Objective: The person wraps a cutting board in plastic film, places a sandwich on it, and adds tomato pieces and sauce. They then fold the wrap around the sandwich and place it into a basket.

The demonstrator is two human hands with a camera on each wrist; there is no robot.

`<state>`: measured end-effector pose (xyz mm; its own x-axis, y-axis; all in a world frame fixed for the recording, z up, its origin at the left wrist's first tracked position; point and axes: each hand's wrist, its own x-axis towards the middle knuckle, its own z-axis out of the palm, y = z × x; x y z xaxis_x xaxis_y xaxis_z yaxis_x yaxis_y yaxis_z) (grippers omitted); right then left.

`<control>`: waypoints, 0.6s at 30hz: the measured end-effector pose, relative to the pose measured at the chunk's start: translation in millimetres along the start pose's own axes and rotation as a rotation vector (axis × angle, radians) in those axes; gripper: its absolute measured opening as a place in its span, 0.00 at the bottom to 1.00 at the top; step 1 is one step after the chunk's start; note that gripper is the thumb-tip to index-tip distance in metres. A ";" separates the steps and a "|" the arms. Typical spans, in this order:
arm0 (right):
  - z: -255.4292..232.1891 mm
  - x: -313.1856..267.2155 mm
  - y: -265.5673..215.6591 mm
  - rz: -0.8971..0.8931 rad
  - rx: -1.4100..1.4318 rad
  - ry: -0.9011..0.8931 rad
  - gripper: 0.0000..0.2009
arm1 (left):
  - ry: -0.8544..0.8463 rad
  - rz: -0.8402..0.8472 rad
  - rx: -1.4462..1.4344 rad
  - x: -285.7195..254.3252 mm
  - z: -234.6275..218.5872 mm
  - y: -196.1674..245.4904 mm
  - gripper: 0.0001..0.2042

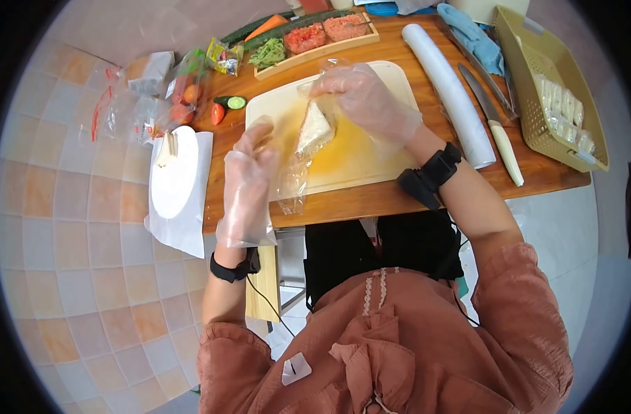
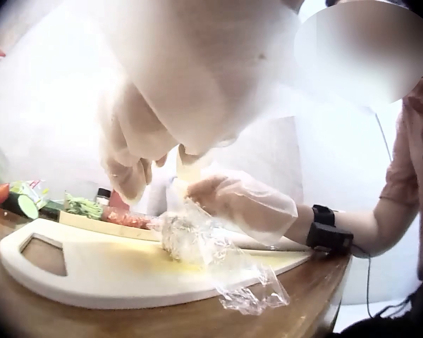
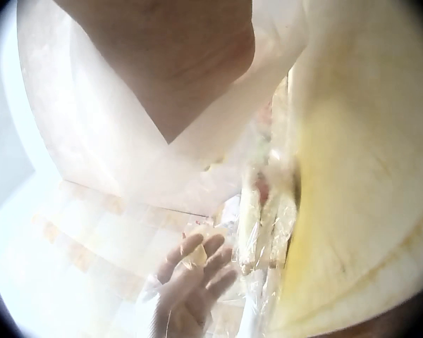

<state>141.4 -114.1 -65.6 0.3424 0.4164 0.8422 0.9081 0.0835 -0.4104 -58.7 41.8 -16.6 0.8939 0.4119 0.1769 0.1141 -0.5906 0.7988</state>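
A cut sandwich wedge (image 1: 315, 131) stands in clear plastic wrap (image 1: 293, 186) on the cutting board (image 1: 391, 76). My gloved right hand (image 1: 371, 103) is at its far right side, fingertips pinching the film; in the left wrist view the right hand (image 2: 247, 208) has film (image 2: 250, 282) hanging beneath it. Left of the wedge is my gloved left hand (image 1: 250, 183), raised near the board's edge. The right wrist view shows the left hand's fingers (image 3: 213, 262) spread and slightly bent, beside the wrapped sandwich (image 3: 268, 211) with its layered fillings.
Behind the board is a wooden tray (image 1: 319, 52) of chopped fillings. A white roll (image 1: 450, 96), a knife (image 1: 505, 152) and a basket (image 1: 595, 148) holding wrapped pieces lie to the right. On the left are cut vegetables (image 1: 236, 103) and a white plate (image 1: 174, 183).
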 end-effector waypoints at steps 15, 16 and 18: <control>11.6 -8.9 5.1 -0.215 0.057 -0.263 0.13 | -0.051 -0.351 -0.062 -60.8 3.9 -23.6 0.18; 11.3 -9.5 6.0 -0.190 0.057 -0.321 0.13 | -0.046 -0.355 -0.064 -61.7 2.7 -26.5 0.18; 10.8 -10.0 6.8 -0.165 0.058 -0.381 0.13 | -0.039 -0.431 -0.103 -63.4 -0.9 -34.0 0.11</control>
<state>141.5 -107.9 -80.6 0.0696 0.6973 0.7134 0.9244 0.2238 -0.3089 -119.7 36.3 -54.4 0.7898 0.5780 -0.2051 0.4382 -0.2977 0.8482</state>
